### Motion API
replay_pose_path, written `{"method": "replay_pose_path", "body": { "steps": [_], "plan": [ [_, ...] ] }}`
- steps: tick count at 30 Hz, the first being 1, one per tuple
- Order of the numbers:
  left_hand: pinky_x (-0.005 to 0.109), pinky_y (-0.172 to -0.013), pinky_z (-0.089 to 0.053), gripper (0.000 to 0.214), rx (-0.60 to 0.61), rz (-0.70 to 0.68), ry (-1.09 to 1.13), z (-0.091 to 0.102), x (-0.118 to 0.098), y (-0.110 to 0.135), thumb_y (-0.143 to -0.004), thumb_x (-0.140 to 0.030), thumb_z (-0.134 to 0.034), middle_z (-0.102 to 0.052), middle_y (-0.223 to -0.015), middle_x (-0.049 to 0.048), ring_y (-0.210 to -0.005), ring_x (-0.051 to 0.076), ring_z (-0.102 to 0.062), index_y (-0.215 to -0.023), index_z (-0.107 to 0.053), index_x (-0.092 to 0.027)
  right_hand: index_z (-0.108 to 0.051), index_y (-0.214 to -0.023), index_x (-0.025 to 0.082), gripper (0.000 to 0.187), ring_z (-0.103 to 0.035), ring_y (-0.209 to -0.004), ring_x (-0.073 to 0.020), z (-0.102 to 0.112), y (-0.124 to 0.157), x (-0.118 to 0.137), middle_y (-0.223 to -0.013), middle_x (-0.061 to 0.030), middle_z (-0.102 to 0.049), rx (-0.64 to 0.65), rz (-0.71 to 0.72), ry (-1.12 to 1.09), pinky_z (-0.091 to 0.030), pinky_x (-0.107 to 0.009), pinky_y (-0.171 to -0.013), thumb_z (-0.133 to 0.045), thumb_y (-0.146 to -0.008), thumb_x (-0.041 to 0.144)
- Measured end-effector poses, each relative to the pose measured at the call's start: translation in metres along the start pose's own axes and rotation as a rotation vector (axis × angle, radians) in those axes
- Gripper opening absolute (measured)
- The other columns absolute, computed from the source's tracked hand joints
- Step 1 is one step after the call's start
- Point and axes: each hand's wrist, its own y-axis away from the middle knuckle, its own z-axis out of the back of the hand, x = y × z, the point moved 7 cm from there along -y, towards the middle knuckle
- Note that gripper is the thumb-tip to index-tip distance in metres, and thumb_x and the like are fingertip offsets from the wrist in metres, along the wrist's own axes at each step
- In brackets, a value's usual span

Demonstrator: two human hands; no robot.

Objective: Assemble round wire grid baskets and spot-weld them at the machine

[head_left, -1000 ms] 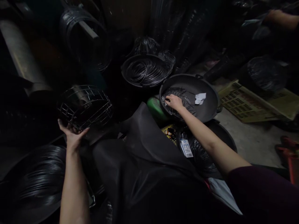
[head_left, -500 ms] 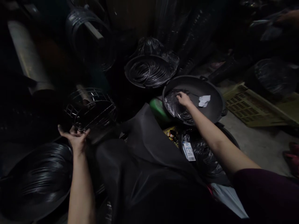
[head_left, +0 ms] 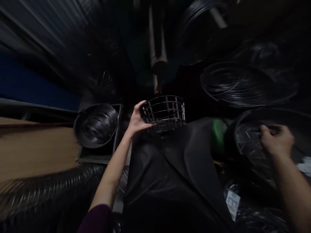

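In the middle of the head view stands a round wire basket (head_left: 167, 118), a cage of thin metal rods, in front of the machine's post. My left hand (head_left: 136, 120) grips its left side, thumb along the near edge and fingers around the back. At the right, my right hand (head_left: 278, 140) is over a wide black basin (head_left: 245, 118) that holds short dark wire pieces (head_left: 250, 139). Its fingers are curled closed; motion blur and darkness hide what is between them. A dark apron (head_left: 172, 171) covers my lap, below the basket.
Coiled wire (head_left: 230, 85) fills another black basin behind. A basin of wire (head_left: 97, 124) stands at the left on a box frame. Rows of wire rings (head_left: 53, 191) lie lower left. A grey post (head_left: 157, 48) comes down above the basket. A paper label (head_left: 232, 202) hangs lower right.
The view has swung left, so everything appears farther right. My left hand has moved from an open, spread pose near the basket to the basket's left side. My right hand stays over the basin.
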Motion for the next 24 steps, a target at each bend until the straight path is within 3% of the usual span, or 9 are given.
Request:
{"method": "replay_pose_path", "body": {
  "steps": [2,4,6,8,9,11,16,20,24],
  "plan": [
    [0.049,-0.112,-0.043,0.103,0.078,-0.072,-0.112,-0.008,-0.017,-0.007,-0.059,-0.057,-0.087,-0.046,-0.139,0.0126,-0.132,0.033,-0.047,-0.145,-0.037,-0.029,-0.069,-0.090,0.028,0.050,-0.057,-0.061,-0.0198,0.001,0.022,0.045,-0.078,-0.0166,-0.065,0.106,-0.065,-0.322,-0.042,-0.040,-0.058,-0.075,-0.062,0.070],
    [0.053,-0.110,-0.042,0.088,0.143,-0.101,-0.211,-0.016,-0.031,-0.013,-0.061,-0.050,-0.088,-0.046,-0.138,0.0126,-0.130,0.036,-0.045,-0.137,-0.050,-0.028,-0.072,-0.087,0.026,0.052,-0.062,-0.068,-0.0211,-0.018,0.057,0.114,-0.083,-0.0125,-0.069,0.474,0.043,-0.460,-0.048,-0.038,-0.062,-0.082,-0.055,0.065],
    [0.054,-0.107,-0.043,0.078,0.180,-0.115,-0.280,-0.020,-0.043,-0.017,-0.061,-0.043,-0.089,-0.044,-0.139,0.0134,-0.128,0.037,-0.045,-0.131,-0.058,-0.027,-0.075,-0.085,0.023,0.045,-0.065,-0.072,-0.0214,-0.044,0.099,0.177,-0.081,-0.0087,-0.072,0.875,0.163,-0.483,-0.053,-0.036,-0.067,-0.081,-0.061,0.061],
    [0.053,-0.105,-0.044,0.075,0.200,-0.140,-0.315,-0.021,-0.052,-0.018,-0.061,-0.036,-0.089,-0.043,-0.139,0.0137,-0.126,0.036,-0.045,-0.130,-0.061,-0.026,-0.077,-0.088,0.022,0.041,-0.068,-0.080,-0.0222,-0.063,0.124,0.222,-0.085,-0.0065,-0.074,1.051,0.298,-0.464,-0.055,-0.035,-0.073,-0.075,-0.070,0.058],
    [0.052,-0.104,-0.045,0.076,0.207,-0.153,-0.324,-0.020,-0.055,-0.018,-0.061,-0.034,-0.089,-0.043,-0.139,0.0137,-0.125,0.036,-0.045,-0.130,-0.061,-0.026,-0.078,-0.089,0.022,0.039,-0.069,-0.082,-0.0221,-0.071,0.129,0.237,-0.086,-0.0056,-0.075,1.042,0.387,-0.436,-0.055,-0.034,-0.074,-0.071,-0.074,0.057],
    [0.052,-0.104,-0.045,0.076,0.213,-0.172,-0.334,-0.017,-0.059,-0.016,-0.062,-0.032,-0.089,-0.043,-0.139,0.0138,-0.126,0.035,-0.045,-0.131,-0.060,-0.027,-0.078,-0.092,0.022,0.034,-0.070,-0.081,-0.0209,-0.078,0.133,0.258,-0.089,-0.0044,-0.076,0.883,0.615,-0.327,-0.054,-0.032,-0.073,-0.064,-0.083,0.052],
    [0.051,-0.104,-0.046,0.076,0.174,-0.118,-0.315,-0.003,-0.050,-0.009,-0.061,-0.033,-0.089,-0.046,-0.135,0.0123,-0.123,0.033,-0.048,-0.130,-0.060,-0.028,-0.072,-0.121,0.025,0.036,-0.069,-0.071,-0.0174,-0.078,0.163,0.279,-0.110,-0.0056,-0.074,0.464,1.156,0.098,-0.042,-0.026,-0.055,-0.057,-0.093,0.040],
    [0.052,-0.107,-0.045,0.079,0.115,-0.067,-0.267,0.005,-0.035,-0.010,-0.059,-0.036,-0.090,-0.044,-0.137,0.0103,-0.127,0.034,-0.046,-0.131,-0.059,-0.030,-0.070,-0.125,0.028,0.037,-0.066,-0.062,-0.0146,-0.076,0.174,0.291,-0.115,-0.0021,-0.072,0.346,1.309,0.247,-0.037,-0.027,-0.053,-0.049,-0.096,0.030],
    [0.052,-0.110,-0.043,0.079,0.092,-0.074,-0.214,0.006,-0.027,-0.019,-0.060,-0.038,-0.089,-0.043,-0.138,0.0107,-0.129,0.034,-0.045,-0.132,-0.059,-0.029,-0.071,-0.125,0.027,0.037,-0.066,-0.064,-0.0148,-0.079,0.166,0.305,-0.115,-0.0024,-0.072,0.353,1.350,0.276,-0.039,-0.029,-0.057,-0.046,-0.096,0.029]
  ]
}}
